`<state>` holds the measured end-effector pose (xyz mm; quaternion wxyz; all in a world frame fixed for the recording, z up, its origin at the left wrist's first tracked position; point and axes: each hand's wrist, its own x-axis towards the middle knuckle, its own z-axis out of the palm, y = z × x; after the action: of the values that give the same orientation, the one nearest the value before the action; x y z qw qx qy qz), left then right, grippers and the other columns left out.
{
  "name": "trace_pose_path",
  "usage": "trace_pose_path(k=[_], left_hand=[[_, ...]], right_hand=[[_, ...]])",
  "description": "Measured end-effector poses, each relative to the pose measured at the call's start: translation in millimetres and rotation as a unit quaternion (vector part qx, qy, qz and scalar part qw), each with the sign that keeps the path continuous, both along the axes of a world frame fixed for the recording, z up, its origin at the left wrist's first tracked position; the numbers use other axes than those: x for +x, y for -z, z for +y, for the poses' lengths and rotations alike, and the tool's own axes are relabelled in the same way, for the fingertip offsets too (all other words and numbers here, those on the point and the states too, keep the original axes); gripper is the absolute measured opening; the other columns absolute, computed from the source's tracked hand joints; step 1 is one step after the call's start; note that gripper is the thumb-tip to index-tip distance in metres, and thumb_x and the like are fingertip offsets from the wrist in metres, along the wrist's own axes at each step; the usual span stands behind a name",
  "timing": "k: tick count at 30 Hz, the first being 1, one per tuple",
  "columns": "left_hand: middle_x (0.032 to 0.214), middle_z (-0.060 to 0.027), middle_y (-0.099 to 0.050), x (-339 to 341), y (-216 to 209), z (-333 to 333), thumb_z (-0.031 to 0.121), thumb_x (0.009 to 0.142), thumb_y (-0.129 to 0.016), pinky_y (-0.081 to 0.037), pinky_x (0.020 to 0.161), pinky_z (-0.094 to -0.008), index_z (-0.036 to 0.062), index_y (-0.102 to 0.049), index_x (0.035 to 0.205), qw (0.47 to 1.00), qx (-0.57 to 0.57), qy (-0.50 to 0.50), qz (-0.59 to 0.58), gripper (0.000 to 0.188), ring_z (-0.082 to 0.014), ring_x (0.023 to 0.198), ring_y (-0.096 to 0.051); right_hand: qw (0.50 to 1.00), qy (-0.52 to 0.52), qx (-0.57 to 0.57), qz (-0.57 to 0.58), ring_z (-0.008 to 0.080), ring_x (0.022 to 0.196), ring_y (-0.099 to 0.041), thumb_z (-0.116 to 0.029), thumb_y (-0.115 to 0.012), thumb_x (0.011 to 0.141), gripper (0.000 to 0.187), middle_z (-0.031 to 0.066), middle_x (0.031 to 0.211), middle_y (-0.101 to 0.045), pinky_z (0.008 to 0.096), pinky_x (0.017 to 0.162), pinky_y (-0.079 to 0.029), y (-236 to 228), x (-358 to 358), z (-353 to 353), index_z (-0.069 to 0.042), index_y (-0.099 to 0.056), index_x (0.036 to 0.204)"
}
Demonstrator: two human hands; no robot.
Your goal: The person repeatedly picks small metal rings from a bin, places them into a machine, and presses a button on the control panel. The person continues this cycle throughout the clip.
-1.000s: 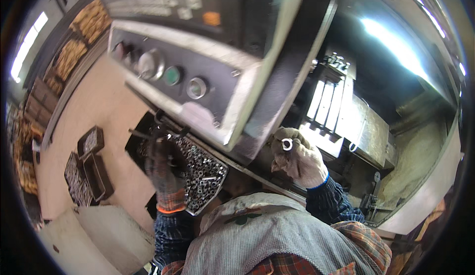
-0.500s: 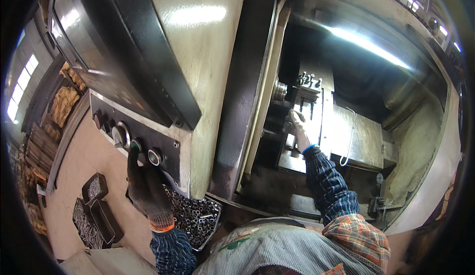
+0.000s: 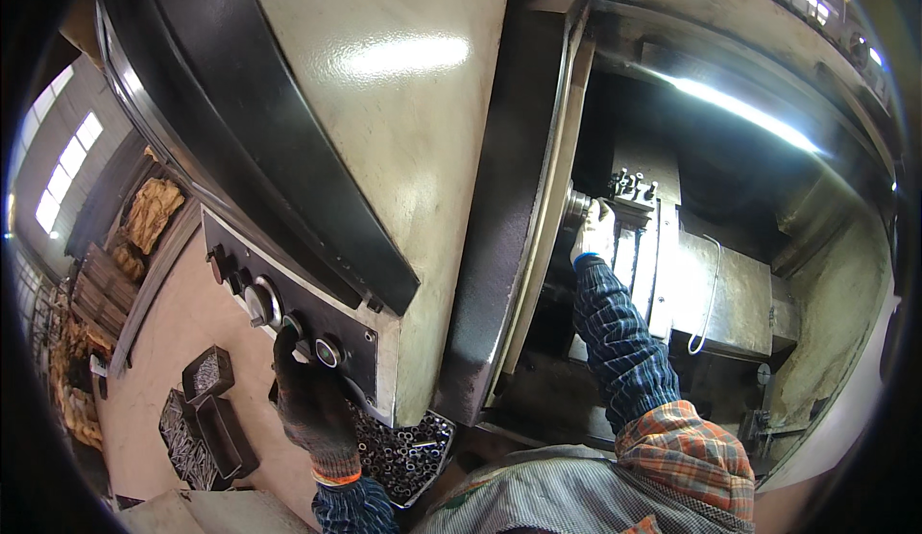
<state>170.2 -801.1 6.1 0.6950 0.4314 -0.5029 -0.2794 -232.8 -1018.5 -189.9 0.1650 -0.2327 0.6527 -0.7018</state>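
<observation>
Arms outstretched — right hand at chuck, left hand at control panel — openness and hold unclear.

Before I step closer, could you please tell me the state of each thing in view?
Black-gloved left hand: open, at the black control panel.
White-gloved right hand: at the round metal chuck, grip unclear.
Long white strip light: lit.
Cream metal machine housing: open.
Small metal rings: heaped.
Slender grey metal rods: piled.

The left glove is dark with an orange hem, the right glove whitish with a blue hem. Streaked navy oversleeves top an orange plaid shirt; the apron is grey-checked.
</observation>
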Motion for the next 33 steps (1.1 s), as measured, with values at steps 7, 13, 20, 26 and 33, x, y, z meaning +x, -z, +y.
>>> trace_pose_path(k=[7, 13, 20, 26, 33], left_hand=[[0.134, -0.0158, -0.058, 3, 14, 1, 0.010, 0.097, -0.043, -0.046, 0.100, -0.0353, -0.0033, -0.044, 0.142, 0.987, -0.004, -0.081, -0.138, 0.047, -0.0234, 0.114, -0.059], [0.133, -0.0149, -0.060, 1, 18, -1, 0.006, 0.099, -0.042, -0.048, 0.096, -0.0322, -0.0033, -0.044, 0.142, 0.972, -0.016, -0.121, -0.203, 0.044, -0.0228, 0.113, -0.061], [0.133, -0.0153, -0.060, -2, 17, -7, 0.005, 0.096, -0.046, -0.046, 0.099, -0.0321, -0.0037, -0.046, 0.140, 0.984, -0.061, -0.099, -0.132, 0.045, -0.0228, 0.115, -0.059], [0.137, -0.0152, -0.057, 0, 11, 3, 0.004, 0.095, -0.046, -0.042, 0.103, -0.0317, -0.0036, -0.048, 0.139, 0.973, 0.012, -0.128, -0.191, 0.045, -0.0216, 0.120, -0.056], [0.140, -0.0144, -0.053, 6, 23, -8, 0.004, 0.096, -0.045, -0.042, 0.104, -0.0327, -0.0028, -0.045, 0.142, 0.996, -0.052, -0.025, -0.065, 0.046, -0.0222, 0.124, -0.052]], right_hand=[[0.986, 0.013, 0.155, 0.059, 0.0309, 0.120, -0.056, -0.037, -0.045, 0.104, 0.047, 0.0186, 0.129, -0.059, 0.0381, 0.104, -0.041, -30, 6, 17, -0.003, -0.048, 0.136], [0.995, 0.045, 0.077, 0.051, 0.0250, 0.102, -0.063, -0.036, -0.048, 0.103, 0.040, 0.0144, 0.115, -0.066, 0.0357, 0.094, -0.046, -10, -2, 5, -0.005, -0.054, 0.128], [0.900, 0.008, -0.186, -0.394, 0.0130, 0.066, -0.056, -0.040, -0.052, 0.099, 0.034, 0.0024, 0.085, -0.061, 0.0276, 0.054, -0.045, 33, -30, -28, -0.007, -0.057, 0.104], [0.995, -0.008, 0.003, -0.099, 0.0108, 0.059, -0.052, -0.034, -0.057, 0.099, 0.034, 0.0021, 0.077, -0.058, 0.0271, 0.050, -0.042, 26, -25, -6, -0.002, -0.065, 0.108], [0.967, -0.161, 0.002, -0.195, 0.0077, 0.058, -0.047, -0.036, -0.061, 0.097, 0.037, -0.0013, 0.075, -0.056, 0.0230, 0.049, -0.037, 13, -32, 16, -0.005, -0.062, 0.118]])
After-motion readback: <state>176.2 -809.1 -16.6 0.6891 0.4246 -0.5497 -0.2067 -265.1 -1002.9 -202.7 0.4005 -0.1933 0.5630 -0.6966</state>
